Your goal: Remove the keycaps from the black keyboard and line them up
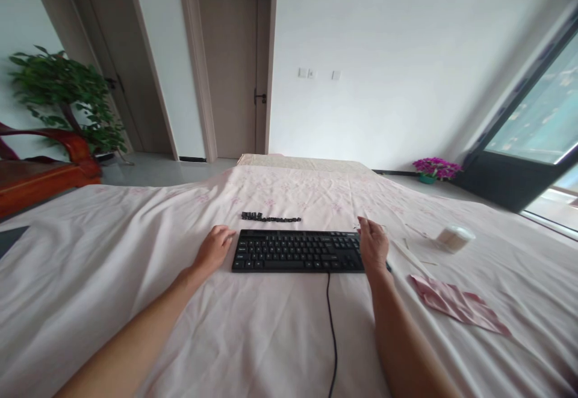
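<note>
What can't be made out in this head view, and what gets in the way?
In the head view:
- Right end of the keyboard: mostly hidden by the right hand.
- What, if anything, the right fingers pinch: too small, partly hidden by the hand.
- Markings on the small black pieces: too small and blurred.
- Far end of the cable: cut off by the bottom edge.
- Rest of the dark flat object: cut off by the left edge.
</note>
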